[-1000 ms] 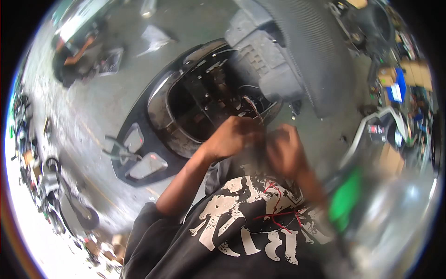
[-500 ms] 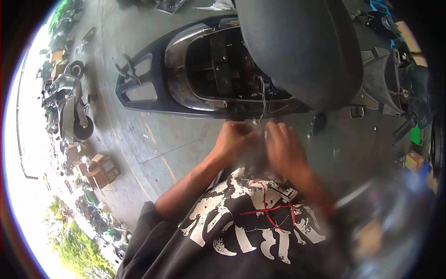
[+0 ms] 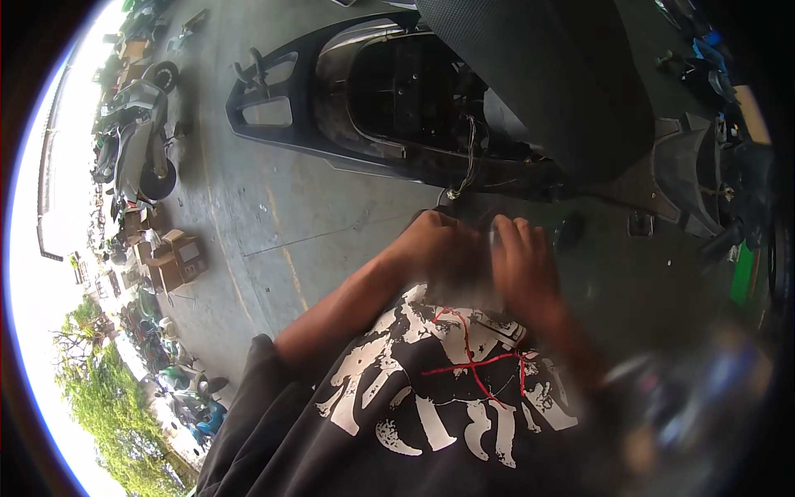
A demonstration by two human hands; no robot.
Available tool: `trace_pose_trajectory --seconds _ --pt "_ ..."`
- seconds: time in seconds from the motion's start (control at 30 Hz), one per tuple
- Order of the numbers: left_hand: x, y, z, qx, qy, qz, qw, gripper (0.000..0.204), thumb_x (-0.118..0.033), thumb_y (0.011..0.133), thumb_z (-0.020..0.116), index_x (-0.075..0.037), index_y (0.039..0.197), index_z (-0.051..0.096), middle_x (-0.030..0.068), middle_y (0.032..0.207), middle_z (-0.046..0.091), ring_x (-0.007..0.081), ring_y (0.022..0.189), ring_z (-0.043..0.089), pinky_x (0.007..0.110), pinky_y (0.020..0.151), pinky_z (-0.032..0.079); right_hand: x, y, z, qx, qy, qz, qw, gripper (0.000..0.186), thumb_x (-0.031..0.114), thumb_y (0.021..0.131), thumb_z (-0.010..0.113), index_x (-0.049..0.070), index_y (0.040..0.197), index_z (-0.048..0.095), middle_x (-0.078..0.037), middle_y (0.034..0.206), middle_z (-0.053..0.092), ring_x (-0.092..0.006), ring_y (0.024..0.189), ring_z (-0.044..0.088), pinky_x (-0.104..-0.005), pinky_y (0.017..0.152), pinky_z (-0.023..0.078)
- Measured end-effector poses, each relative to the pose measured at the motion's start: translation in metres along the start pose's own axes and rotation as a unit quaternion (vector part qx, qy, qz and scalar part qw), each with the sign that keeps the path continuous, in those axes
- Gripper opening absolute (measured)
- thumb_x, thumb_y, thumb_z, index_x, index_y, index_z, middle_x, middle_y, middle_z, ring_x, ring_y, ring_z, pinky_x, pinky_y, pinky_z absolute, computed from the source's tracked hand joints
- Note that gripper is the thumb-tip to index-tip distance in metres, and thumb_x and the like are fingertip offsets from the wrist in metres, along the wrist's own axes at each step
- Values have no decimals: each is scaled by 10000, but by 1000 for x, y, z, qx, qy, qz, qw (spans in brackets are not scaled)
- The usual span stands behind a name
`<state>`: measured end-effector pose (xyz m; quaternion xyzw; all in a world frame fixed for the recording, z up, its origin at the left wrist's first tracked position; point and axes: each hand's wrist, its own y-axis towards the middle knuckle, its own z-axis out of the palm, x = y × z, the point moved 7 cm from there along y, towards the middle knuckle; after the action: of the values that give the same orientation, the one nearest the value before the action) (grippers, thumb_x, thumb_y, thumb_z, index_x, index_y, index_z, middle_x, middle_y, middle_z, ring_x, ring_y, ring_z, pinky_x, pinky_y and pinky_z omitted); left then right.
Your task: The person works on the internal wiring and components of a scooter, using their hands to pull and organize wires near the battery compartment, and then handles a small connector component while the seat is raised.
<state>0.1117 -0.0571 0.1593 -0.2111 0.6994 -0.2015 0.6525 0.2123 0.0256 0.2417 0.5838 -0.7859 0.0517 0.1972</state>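
My left hand [image 3: 432, 247] is closed, its fingers curled around something I cannot make out. Beside it, a small gap away, my right hand [image 3: 525, 267] has its fingers bent and drawn together, with a thin greyish edge at the fingertips; what it grips is too blurred to name. Just beyond both hands lies the scooter body [image 3: 377, 170] with its dark storage well exposed. A bundle of thin wires [image 3: 470, 153] hangs over its near side, ending in a pale connector near my left hand. The black scooter seat [image 3: 546, 83] stands raised over the body.
The scooter's grey front part [image 3: 687, 174] is at the right. A parked scooter [image 3: 142, 137] and cardboard boxes [image 3: 176, 261] line the left side. Blurred items fill the lower right. The grey concrete floor [image 3: 331, 207] carries a faded yellow line.
The view has shifted and turned, so the scooter sits further right and slightly tilted. My hands have moved a little apart, the right one to the right; both stay closed.
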Motion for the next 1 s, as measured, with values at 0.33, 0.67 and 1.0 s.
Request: trace_pose_trajectory --seconds 0.33,0.67,1.0 --pt "-16 5 10 -26 -80 -125 989 366 -241 966 476 76 1097 602 129 1036 625 169 922 592 300 862 466 2 -19 -3 -37 0 -17 999 111 95 770 588 -7 757 630 -158 1155 569 -270 1005 524 -394 792 444" --pt "-72 -10 -26 -150 120 162 968 239 -108 912 509 53 1086 537 162 1009 539 243 961 546 329 832 461 -13 -15 -19 -180 372 -20 910 303 98 808 650 16 1080 544 -159 1126 573 -245 954 590 -366 820 462" --pt "-111 -24 -21 -144 329 374 855 308 0 689 639 55 968 518 211 1029 486 354 999 504 419 807 471 -22 8 42 -40 751 190 632 324 149 858 652 2 1118 526 -92 1039 593 -175 924 603 -316 786 489"
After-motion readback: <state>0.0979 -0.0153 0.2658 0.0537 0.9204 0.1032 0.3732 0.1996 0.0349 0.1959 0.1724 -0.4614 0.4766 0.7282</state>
